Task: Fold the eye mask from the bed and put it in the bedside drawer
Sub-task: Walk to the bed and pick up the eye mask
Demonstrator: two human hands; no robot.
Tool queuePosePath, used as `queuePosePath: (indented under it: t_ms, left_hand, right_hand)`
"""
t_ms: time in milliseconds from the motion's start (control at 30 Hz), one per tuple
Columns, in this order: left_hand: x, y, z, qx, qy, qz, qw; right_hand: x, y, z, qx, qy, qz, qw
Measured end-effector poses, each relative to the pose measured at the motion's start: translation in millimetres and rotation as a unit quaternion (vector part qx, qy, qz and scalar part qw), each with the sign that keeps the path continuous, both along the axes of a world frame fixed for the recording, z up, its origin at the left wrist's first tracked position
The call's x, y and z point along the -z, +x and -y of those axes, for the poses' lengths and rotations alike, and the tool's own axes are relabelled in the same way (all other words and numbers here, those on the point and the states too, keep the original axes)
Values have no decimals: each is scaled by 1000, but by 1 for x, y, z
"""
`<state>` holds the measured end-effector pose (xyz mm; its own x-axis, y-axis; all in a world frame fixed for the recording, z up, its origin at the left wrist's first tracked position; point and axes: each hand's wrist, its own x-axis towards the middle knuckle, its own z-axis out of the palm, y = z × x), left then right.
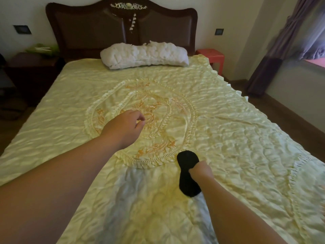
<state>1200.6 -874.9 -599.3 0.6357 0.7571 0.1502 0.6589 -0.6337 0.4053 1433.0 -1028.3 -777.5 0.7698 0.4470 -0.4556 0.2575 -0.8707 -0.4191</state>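
yellow bedspread [228, 120], right hand [200, 170] clamped on black eye mask [187, 160], left hand [123, 127] loosely curled, empty

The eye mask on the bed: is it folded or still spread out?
Spread out: the eye mask lies flat at full length on the bedspread, the right hand gripping its middle.

right hand [200, 170] pinching black eye mask [188, 173], seemingly at mid-edge | left hand [126, 127] above bedspread [237, 138]

I see open bedspread [228, 111] all round, nothing lying on its middle. Only bulk on bed: white pillow [144, 55] against headboard [121, 27]. Left nightstand [33, 67] top cluttered with green item [42, 48]; red stool [212, 58] flanks right side.
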Motion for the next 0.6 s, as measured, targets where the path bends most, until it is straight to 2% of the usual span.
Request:
queuePosePath:
  t_ms: [167, 300, 433, 600]
  left_hand:
    - [2, -1, -1, -13, -4, -4, 1000]
    - [3, 8, 1, -32, -52, 42, 997]
    - [1, 17, 7, -44, -99, 69, 992]
    - [-15, 22, 13, -52, -126, 69, 988]
  right_hand:
    - [-1, -2, 0, -25, 8, -14, 1000]
    - [-6, -6, 2, -55, 64, -26, 996]
    - [-27, -11, -1, -34, 152, -92, 984]
    - [-68, -21, -8, 34, 262, -215, 940]
